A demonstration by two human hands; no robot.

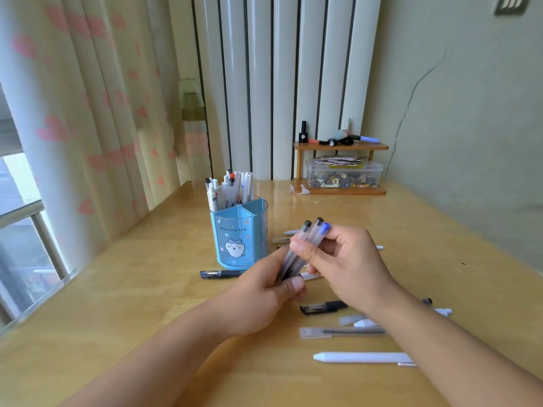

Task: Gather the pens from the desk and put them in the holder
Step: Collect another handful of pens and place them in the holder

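Both hands meet above the desk around a small bundle of translucent pens with dark and blue caps. My left hand grips the bundle's lower end, and my right hand pinches its upper part. A blue pen holder with a cartoon cat stands just left of the hands, its rear compartment full of white pens. Loose pens lie on the desk: a dark blue one before the holder, a black one, a clear one and a white one under my right forearm.
A small wooden shelf at the back holds bottles, with a clear plastic box of small items under it. A heart-patterned curtain and window run along the left desk edge. A wall borders the right side.
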